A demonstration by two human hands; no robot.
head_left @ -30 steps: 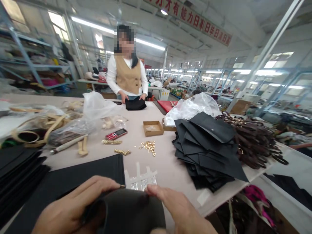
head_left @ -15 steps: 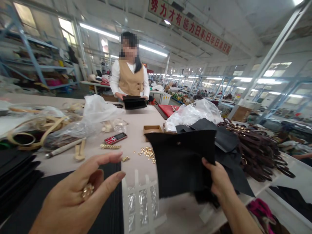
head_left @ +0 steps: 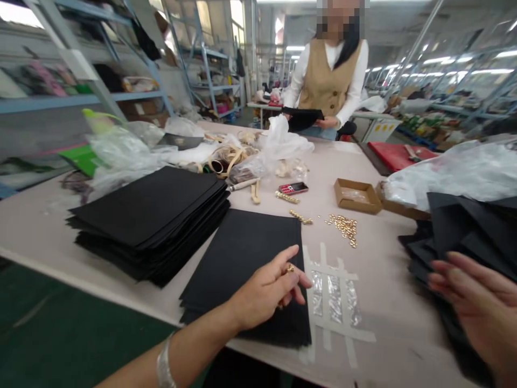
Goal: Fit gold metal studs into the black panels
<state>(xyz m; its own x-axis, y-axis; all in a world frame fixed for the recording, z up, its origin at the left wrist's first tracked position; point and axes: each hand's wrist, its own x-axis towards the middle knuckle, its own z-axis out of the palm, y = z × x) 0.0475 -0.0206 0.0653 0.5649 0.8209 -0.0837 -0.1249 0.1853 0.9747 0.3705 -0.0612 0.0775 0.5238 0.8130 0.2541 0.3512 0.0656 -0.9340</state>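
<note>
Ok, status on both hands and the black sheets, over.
Left hand over flat black stack, pinching gold fitting. Right hand open, above right-hand black pile. Nothing blocking either.

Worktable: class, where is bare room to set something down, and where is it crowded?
Bare: the near left corner of the worktable before the big black stack; the strip between the taped patch and the folded black pile; beyond the cardboard box. Crowded: plastic bags and straps along the far side.
</note>
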